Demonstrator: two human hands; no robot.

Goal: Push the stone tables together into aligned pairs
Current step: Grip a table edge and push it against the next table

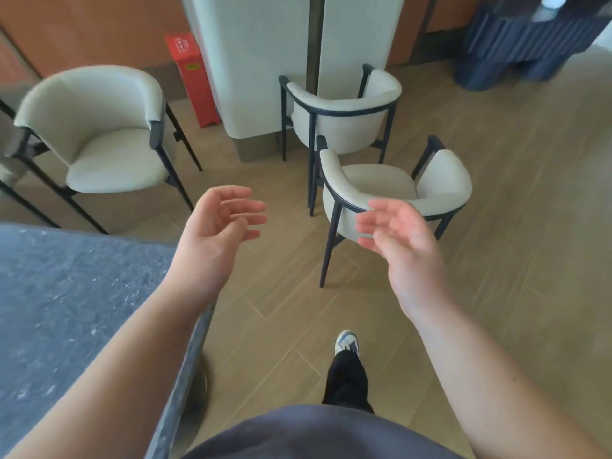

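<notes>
The head camera looks down at two bare forearms held out in the air over a floor of light brown wooden planks (496, 226). The left hand (217, 226) has the palm turned inward, its fingers (245, 207) are loosely bent and released, and they hold nothing. The right hand (402, 240) faces it with the palm inward too, its fingers (371, 223) relaxed and apart, also holding nothing. The two hands are well apart from each other. The dark grey speckled stone worktop (66, 309) fills the lower left of the view; the left forearm passes over its right edge, but I cannot tell whether the arm touches it. Beyond the hands stand three cream padded armchairs with dark thin frames: one (99, 134) at the left behind the worktop, one (344, 117) beside a white square pillar (258, 61), and one (397, 193) nearest to the right hand. A red box (192, 77) stands against the wall beside the pillar. Below, a leg in black trousers (347, 379) and a white and blue shoe (346, 342) are on the floor.
</notes>
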